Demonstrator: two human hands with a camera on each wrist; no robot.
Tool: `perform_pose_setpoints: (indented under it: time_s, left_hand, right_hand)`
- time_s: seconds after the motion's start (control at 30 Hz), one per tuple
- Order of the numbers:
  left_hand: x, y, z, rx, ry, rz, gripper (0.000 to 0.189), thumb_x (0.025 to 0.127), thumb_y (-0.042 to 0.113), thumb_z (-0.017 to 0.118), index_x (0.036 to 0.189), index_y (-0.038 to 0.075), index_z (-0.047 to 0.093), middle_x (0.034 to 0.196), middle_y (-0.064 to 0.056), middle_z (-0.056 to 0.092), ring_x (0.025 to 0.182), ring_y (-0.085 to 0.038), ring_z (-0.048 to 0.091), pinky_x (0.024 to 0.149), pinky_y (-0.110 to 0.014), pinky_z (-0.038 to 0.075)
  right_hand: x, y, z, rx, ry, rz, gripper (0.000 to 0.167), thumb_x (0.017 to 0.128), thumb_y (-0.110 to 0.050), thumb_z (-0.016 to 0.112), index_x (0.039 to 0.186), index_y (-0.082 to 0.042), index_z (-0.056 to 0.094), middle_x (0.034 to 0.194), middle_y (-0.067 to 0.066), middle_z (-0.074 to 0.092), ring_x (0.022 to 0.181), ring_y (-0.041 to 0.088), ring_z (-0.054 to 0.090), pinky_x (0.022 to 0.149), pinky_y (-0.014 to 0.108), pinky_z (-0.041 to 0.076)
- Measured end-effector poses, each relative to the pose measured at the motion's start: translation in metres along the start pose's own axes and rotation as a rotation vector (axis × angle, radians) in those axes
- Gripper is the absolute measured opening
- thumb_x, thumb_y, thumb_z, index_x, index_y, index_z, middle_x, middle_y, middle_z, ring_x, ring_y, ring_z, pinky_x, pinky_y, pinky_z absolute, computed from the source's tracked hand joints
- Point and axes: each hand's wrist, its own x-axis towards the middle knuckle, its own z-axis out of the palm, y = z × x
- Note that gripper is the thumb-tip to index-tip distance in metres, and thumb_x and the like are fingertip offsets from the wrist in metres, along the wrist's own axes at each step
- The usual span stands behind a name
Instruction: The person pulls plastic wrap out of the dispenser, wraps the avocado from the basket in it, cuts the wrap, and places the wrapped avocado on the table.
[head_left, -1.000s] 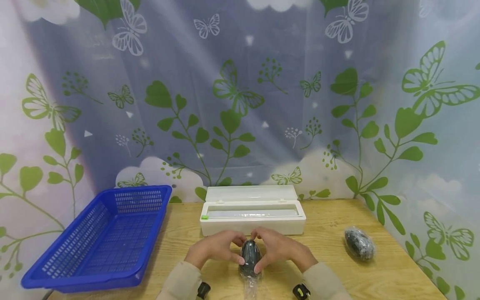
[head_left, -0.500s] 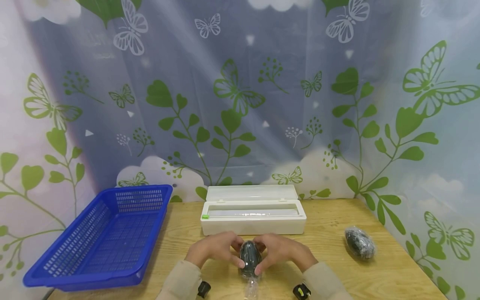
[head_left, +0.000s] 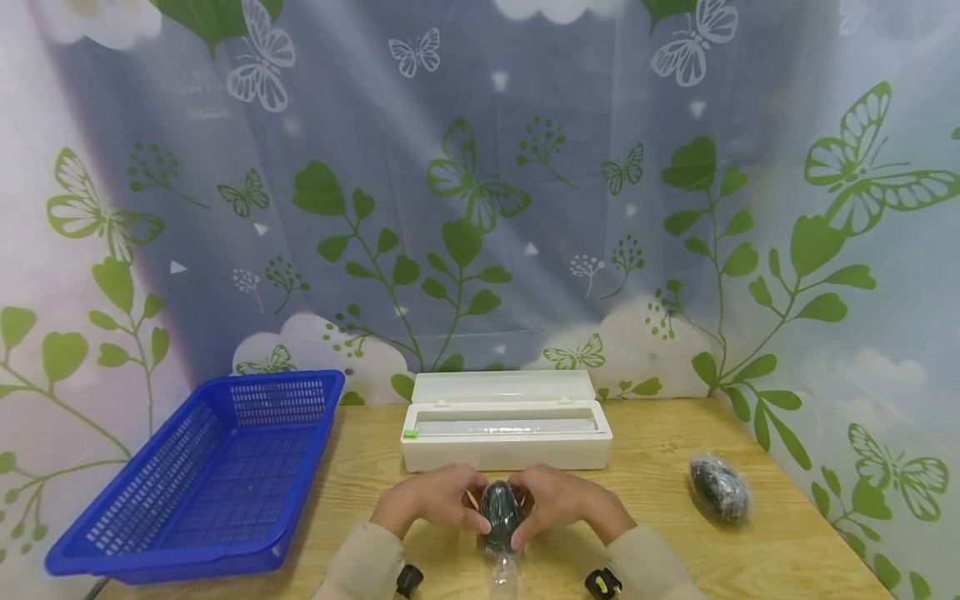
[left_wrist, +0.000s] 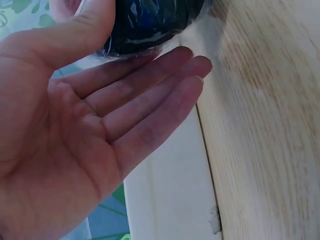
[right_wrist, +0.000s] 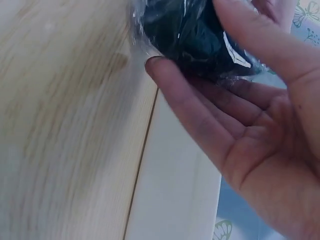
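A dark green, egg-shaped item (head_left: 500,510) in clear plastic wrap is between the two hands at the front middle of the table. My left hand (head_left: 441,495) holds its left side, thumb on the near surface. In the left wrist view, the other fingers (left_wrist: 145,115) stretch out below the wrapped item (left_wrist: 155,25). My right hand (head_left: 558,500) grips the right side, thumb in front; in the right wrist view its fingers (right_wrist: 192,112) curve under the item. A loose tail of plastic wrap (head_left: 503,577) trails toward the front edge.
Just behind the hands stands a white plastic-wrap dispenser (head_left: 506,455), lid raised, with a green slider (head_left: 410,434). At left is a blue perforated basket (head_left: 281,546). A second dark, wrapped oval item (head_left: 718,487) lies at right. A patterned curtain (head_left: 570,275) backs the table.
The fingers of both hands have drawn in slightly around the far end of the wrapped item. Everything else stays in place.
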Motion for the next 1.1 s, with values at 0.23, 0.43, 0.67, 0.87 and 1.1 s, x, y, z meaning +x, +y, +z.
perform_pose_setpoints:
  time_s: [0.23,0.43,0.67,0.87,1.1]
  left_hand:
    - [-0.002,0.003,-0.004,-0.212,0.047,0.017,0.025,0.089,0.01,0.08,0.111,0.005,0.071,0.106,-0.01,0.074,0.067,-0.02,0.074,0.064,-0.038,0.064]
    - [-0.002,0.001,-0.009,-0.303,0.11,0.068,0.035,0.091,0.005,0.076,0.124,0.001,0.063,0.118,-0.02,0.069,0.065,-0.027,0.074,0.064,-0.048,0.064]
    - [-0.007,0.002,-0.015,-0.431,0.12,0.097,0.042,0.099,0.009,0.067,0.138,0.006,0.051,0.137,-0.029,0.058,0.077,-0.045,0.075,0.072,-0.049,0.065]
    - [-0.006,0.003,-0.019,-0.413,0.186,0.152,0.046,0.098,0.009,0.069,0.139,0.008,0.049,0.14,-0.028,0.054,0.091,-0.045,0.076,0.079,-0.036,0.065]
    - [-0.007,0.006,-0.019,-0.346,0.204,0.109,0.045,0.101,0.032,0.067,0.136,0.013,0.045,0.15,-0.022,0.046,0.102,-0.03,0.075,0.086,-0.031,0.062]
  right_hand:
    - [-0.001,-0.001,-0.006,0.023,0.061,-0.026,0.039,0.074,-0.014,0.092,0.107,-0.006,0.073,0.097,0.0,0.077,0.082,0.001,0.067,0.077,0.021,0.058]
    - [-0.002,-0.003,-0.014,0.006,0.159,-0.103,0.036,0.08,-0.019,0.088,0.11,-0.007,0.075,0.102,0.004,0.079,0.087,0.007,0.072,0.082,0.027,0.061]
    - [-0.008,-0.006,-0.023,0.066,0.187,-0.027,0.062,0.088,-0.029,0.08,0.141,-0.005,0.061,0.116,0.017,0.075,0.082,0.022,0.075,0.07,0.026,0.061]
    - [-0.01,-0.008,-0.024,0.25,0.149,-0.023,0.069,0.097,-0.021,0.071,0.157,-0.006,0.04,0.131,0.031,0.064,0.077,0.031,0.076,0.067,0.035,0.064]
    - [-0.01,-0.005,-0.023,0.178,0.186,-0.096,0.068,0.095,-0.009,0.073,0.156,-0.008,0.042,0.144,0.025,0.058,0.121,0.041,0.067,0.09,0.028,0.06]
